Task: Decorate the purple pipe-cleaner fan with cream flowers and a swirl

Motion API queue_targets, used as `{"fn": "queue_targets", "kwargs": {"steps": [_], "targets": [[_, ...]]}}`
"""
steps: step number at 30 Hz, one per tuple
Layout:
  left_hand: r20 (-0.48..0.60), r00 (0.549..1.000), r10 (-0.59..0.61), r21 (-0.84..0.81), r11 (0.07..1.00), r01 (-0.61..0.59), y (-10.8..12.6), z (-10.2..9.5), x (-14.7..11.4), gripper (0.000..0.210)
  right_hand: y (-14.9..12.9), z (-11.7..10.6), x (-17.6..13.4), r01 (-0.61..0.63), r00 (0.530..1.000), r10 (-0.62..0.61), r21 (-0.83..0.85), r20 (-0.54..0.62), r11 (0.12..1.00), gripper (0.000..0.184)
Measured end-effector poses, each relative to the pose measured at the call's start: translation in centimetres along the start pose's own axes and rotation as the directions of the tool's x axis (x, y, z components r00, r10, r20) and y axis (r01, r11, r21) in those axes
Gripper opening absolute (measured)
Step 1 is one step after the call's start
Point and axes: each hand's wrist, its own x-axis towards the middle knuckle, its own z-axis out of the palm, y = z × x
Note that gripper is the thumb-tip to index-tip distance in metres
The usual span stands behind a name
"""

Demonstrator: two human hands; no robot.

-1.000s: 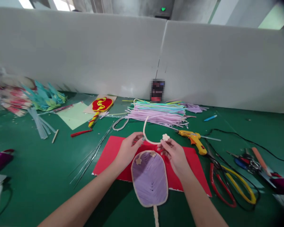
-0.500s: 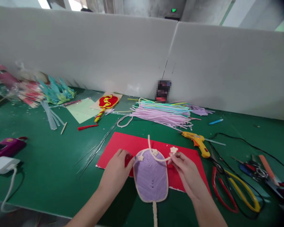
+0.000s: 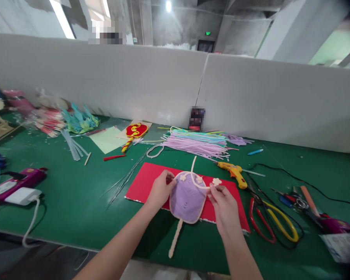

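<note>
A purple hand fan made of pipe cleaners, edged in cream, lies partly over a red board. Its cream twisted handle slants to the lower left. My left hand pinches the fan's upper left edge. Between the thumb and fingers of my right hand is the end of a cream pipe cleaner, which curves across the fan's top. Two small cream flowers sit on the fan, one at the left. A third cream flower lies on the board beside my right fingertips.
A yellow glue gun and red-and-yellow-handled pliers lie to the right. Behind the board is a pile of pastel pipe cleaners. A red-and-yellow fan and thin wires are left. A purple power strip sits far left.
My view has tilted upward. The fan has turned so its handle slants left instead of pointing straight down. Both hands keep about the same places at the fan's top.
</note>
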Motion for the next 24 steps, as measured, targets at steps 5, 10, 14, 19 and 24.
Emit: {"fn": "queue_targets", "kwargs": {"steps": [5, 10, 14, 19, 24], "targets": [[-0.011, 0.983, 0.182, 0.343, 0.924, -0.168, -1.2, 0.9, 0.9, 0.033, 2.2, -1.4, 1.4, 0.125, 0.992, -0.13, -0.258, 0.001, 0.958, 0.033], [0.143, 0.968, 0.208, 0.568, 0.783, -0.252, -1.6, 1.4, 0.7, 0.046, 3.3, -1.5, 1.8, 0.249, 0.967, -0.253, -0.389, 0.043, 0.887, 0.031], [0.118, 0.972, 0.205, 0.617, 0.752, -0.233, -1.3, 1.5, 0.6, 0.045, 3.3, -1.0, 1.4, 0.292, 0.951, -0.306, -0.428, 0.037, 0.855, 0.029], [0.063, 0.98, 0.187, 0.618, 0.764, -0.185, -1.4, 1.5, 0.0, 0.047, 3.4, -0.8, 1.8, 0.336, 0.936, -0.348, -0.452, 0.058, 0.826, 0.028], [0.045, 0.986, 0.162, 0.615, 0.773, -0.155, -1.4, 1.3, -0.4, 0.048, 3.3, -0.8, 2.2, 0.343, 0.936, -0.341, -0.457, 0.091, 0.82, 0.028]]}}
